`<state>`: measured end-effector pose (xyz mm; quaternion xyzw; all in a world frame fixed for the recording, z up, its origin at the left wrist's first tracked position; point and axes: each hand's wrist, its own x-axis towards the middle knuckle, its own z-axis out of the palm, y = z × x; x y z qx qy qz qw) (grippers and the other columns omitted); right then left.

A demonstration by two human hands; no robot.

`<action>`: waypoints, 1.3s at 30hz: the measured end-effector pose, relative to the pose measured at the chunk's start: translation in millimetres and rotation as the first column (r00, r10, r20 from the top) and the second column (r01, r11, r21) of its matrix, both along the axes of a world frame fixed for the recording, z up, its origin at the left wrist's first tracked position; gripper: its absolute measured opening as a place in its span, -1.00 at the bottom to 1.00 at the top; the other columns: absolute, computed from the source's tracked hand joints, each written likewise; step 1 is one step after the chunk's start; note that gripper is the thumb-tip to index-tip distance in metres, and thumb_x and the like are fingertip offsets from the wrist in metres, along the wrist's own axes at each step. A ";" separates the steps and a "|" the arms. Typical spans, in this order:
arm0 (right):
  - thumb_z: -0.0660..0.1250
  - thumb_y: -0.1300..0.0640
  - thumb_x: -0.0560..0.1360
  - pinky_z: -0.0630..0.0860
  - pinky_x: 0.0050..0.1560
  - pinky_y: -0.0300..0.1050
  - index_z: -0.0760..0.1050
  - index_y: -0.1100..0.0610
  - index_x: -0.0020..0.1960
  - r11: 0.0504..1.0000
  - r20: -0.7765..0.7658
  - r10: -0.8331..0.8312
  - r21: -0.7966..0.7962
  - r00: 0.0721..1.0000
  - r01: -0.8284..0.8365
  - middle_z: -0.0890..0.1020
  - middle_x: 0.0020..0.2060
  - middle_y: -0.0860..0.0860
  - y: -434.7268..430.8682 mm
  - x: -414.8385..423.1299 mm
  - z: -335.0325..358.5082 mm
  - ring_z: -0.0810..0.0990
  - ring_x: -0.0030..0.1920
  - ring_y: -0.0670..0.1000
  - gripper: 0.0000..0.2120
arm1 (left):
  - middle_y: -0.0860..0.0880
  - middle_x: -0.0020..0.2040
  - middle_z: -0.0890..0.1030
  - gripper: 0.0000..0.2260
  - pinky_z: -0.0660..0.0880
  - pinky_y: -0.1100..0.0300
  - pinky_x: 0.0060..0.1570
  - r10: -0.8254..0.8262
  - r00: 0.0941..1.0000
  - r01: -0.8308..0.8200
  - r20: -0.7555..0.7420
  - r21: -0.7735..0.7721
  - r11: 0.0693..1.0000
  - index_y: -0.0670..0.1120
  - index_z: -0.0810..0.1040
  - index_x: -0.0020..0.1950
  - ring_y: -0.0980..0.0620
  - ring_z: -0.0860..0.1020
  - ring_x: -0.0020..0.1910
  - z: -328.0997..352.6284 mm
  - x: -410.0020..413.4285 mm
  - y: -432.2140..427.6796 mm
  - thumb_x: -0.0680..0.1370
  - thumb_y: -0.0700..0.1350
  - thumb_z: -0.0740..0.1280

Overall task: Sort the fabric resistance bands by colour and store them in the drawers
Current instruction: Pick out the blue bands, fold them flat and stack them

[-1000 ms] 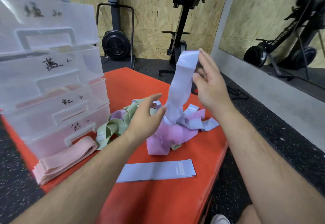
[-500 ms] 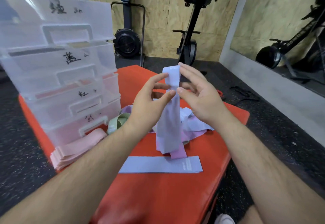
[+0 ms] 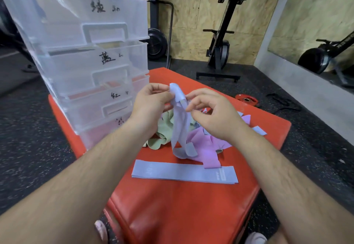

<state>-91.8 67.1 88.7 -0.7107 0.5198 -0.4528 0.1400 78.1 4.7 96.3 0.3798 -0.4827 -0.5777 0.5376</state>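
A pale blue band (image 3: pixel 180 129) hangs as a loop above the pile. My left hand (image 3: pixel 151 106) pinches its top end, and my right hand (image 3: pixel 212 113) pinches it just beside, fingers curled. The loop's lower end touches the heap of pink bands (image 3: pixel 203 146) and green bands (image 3: pixel 162 134) on the red mat (image 3: pixel 172 211). Another pale blue band (image 3: pixel 183 173) lies flat in front of the heap. The clear plastic drawer unit (image 3: pixel 86 56) stands at the left with all drawers closed and hand-written labels.
A red weight plate (image 3: pixel 246 99) lies on the black floor beyond the mat's right corner. Exercise machines (image 3: pixel 222 33) stand against the wooden wall behind. A mirror (image 3: pixel 314 23) lines the right wall. My shoes (image 3: pixel 254 239) show at the bottom edge.
Both hands have come lower and closer together with the blue band, which now hangs as an open loop. The camera has moved nearer the drawers, and the pink stack at the left is out of view.
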 end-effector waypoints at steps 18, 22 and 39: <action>0.61 -0.04 0.31 0.42 -0.35 -0.19 0.45 -0.11 0.17 0.511 -0.662 0.260 0.712 0.703 0.482 0.53 -0.13 -0.04 -3.1 -26.5 -51.6 0.48 -0.36 -0.03 -0.48 | 0.04 -0.12 0.63 -0.85 0.49 0.18 -0.19 -0.006 0.807 0.160 0.590 -0.210 0.964 -0.06 0.58 -0.04 0.11 0.53 -0.22 -42.6 18.7 -6.4 0.45 -0.26 0.41; 0.46 0.06 0.41 0.39 -0.31 -0.15 0.45 -0.03 -0.19 0.666 -0.711 0.169 0.593 0.682 0.453 0.53 -0.21 -0.06 -9.9 -38.5 -68.2 0.52 -0.19 0.05 -0.83 | 0.00 -0.11 0.62 -0.83 0.49 0.18 -0.14 -0.041 0.795 0.195 0.605 -0.190 0.962 -0.12 0.59 0.00 0.08 0.51 -0.20 -46.9 11.9 -6.0 0.45 -0.29 0.43; 0.42 0.14 0.47 0.55 -0.06 0.05 0.60 0.10 0.03 0.855 0.143 0.034 0.509 0.989 -0.102 0.65 -0.20 0.04 -17.5 13.1 -42.7 0.60 -0.15 -0.01 -0.85 | 0.08 -0.12 0.63 -0.76 0.49 0.22 -0.17 -0.098 0.900 0.191 0.426 -0.181 0.965 0.01 0.61 -0.01 0.10 0.57 -0.15 -34.8 10.0 0.9 0.44 -0.30 0.42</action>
